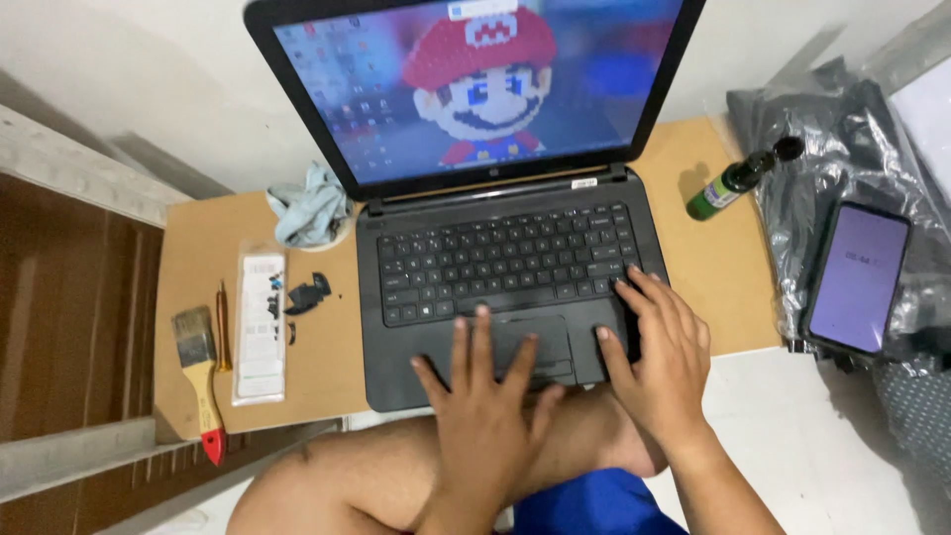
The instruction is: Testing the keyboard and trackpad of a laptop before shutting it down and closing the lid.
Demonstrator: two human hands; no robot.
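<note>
A black laptop (396, 297) lies open on a low wooden board, its lit screen (475, 79) showing a blocky cartoon figure with a red cap. My left hand (485, 401) rests flat on the palm rest with fingers spread over the touchpad (550, 347). My right hand (664, 357) lies on the laptop's right front corner, its fingertips touching the lower right keys. Neither hand holds anything. My bare knee shows beneath both hands.
Left of the laptop lie a crumpled blue cloth (309, 210), a clear packet of small parts (261, 327), loose black pieces (307, 294), a thin orange tool (223, 327) and a paintbrush (201, 381). A green bottle (738, 178) stands at right. A phone (858, 277) rests on black plastic bags.
</note>
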